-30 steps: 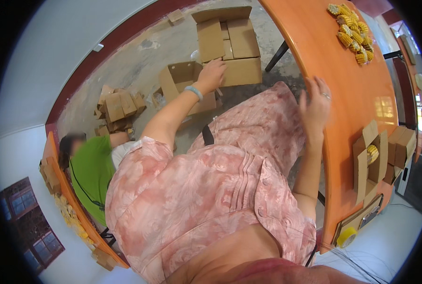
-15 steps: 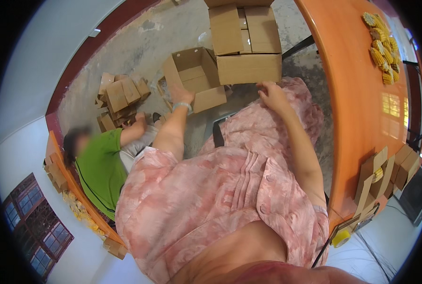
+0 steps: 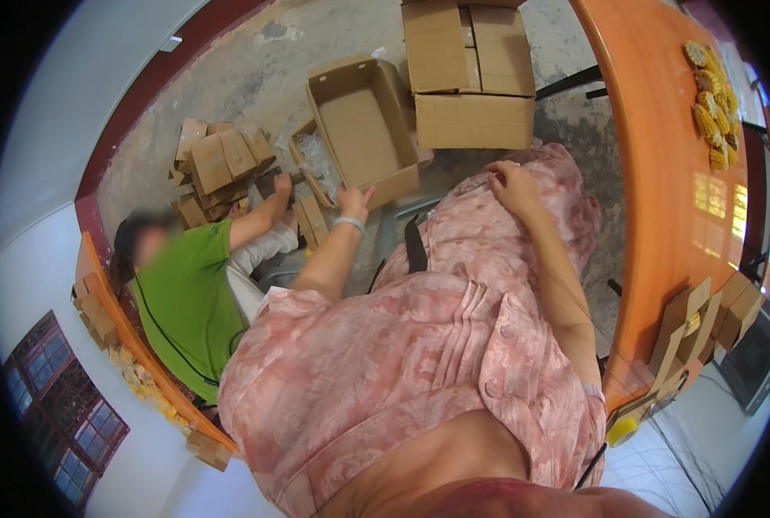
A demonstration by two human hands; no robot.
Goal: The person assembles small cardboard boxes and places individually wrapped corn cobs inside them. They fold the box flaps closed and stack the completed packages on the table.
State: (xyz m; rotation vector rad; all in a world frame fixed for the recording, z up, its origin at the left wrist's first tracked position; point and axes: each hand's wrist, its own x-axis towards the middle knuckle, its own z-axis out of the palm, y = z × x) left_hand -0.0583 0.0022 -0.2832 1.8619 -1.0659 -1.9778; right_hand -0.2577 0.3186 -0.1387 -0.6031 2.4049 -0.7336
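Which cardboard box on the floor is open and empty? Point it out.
The open box that the left hand grips by its near edge. The bigger box behind it has its flaps folded shut.

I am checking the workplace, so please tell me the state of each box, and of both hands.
open carton: flaps up, looks empty
closed carton: top flaps folded shut
flat small boxes: heaped on floor
left hand: fingers on the open carton's near edge
right hand: resting on the pink dress, holds nothing
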